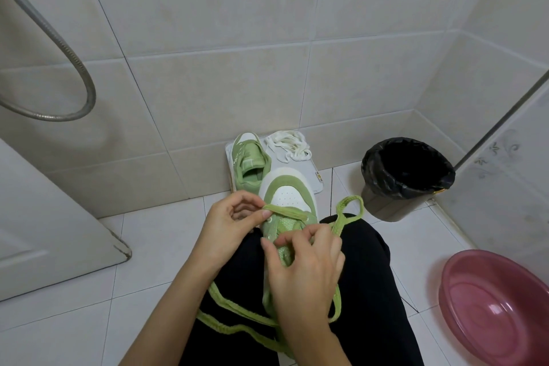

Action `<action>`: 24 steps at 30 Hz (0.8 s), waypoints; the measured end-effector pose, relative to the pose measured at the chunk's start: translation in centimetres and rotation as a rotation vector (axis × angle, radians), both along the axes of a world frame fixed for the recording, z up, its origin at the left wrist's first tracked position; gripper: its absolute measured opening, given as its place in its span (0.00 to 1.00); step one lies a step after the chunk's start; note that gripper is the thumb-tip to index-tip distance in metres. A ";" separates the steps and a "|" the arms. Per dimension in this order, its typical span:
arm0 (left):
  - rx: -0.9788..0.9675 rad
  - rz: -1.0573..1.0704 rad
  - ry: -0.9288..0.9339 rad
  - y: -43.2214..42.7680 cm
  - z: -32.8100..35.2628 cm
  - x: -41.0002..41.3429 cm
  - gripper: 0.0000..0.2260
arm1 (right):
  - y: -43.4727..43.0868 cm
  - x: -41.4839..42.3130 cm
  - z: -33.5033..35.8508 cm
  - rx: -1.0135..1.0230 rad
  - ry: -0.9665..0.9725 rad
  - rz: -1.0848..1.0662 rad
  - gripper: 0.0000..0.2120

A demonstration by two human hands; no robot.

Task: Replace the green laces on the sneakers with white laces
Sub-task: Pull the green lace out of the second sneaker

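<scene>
While the near sneaker rests on your lap, toe pointing to 12 o'clock, your left hand pinches the green lace between thumb and forefinger. The pinch is at the lowest eyelet row, on the shoe's 9 o'clock side.

Your right hand lies over the tongue, fingers curled round the same lace. A loop stands up from it toward 1 o'clock. Slack lace trails across your black trousers at 6 and 7 o'clock.

The second sneaker sits at 11 o'clock on a white tray against the wall. The white laces lie bunched on the tray just beside that sneaker, at 12 o'clock.

Also noted:
- bin with black liner, 2 o'clock
- pink basin, 4 o'clock
- shower hose, 10 o'clock
</scene>
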State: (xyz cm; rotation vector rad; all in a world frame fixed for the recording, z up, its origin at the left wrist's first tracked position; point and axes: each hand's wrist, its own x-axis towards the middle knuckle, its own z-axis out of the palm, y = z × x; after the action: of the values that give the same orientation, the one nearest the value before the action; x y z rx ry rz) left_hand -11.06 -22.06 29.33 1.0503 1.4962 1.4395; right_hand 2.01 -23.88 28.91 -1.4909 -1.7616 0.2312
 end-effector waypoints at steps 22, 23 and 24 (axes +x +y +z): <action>-0.059 -0.336 -0.237 1.2 0.4 -1.8 0.03 | 1.5 -1.7 0.3 -0.182 0.206 0.157 0.14; -0.068 -0.343 -0.244 1.2 0.5 -1.8 0.05 | 1.6 -1.6 0.2 -0.184 0.207 0.168 0.15; -0.072 -0.350 -0.246 1.3 0.6 -1.8 0.06 | 1.7 -1.5 0.1 -0.188 0.218 0.183 0.15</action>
State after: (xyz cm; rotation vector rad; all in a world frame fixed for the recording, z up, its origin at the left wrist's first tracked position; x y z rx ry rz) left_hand -12.89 -20.81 29.91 0.9933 1.1174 1.2088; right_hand 0.53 -22.22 29.00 -1.3743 -1.7349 0.6445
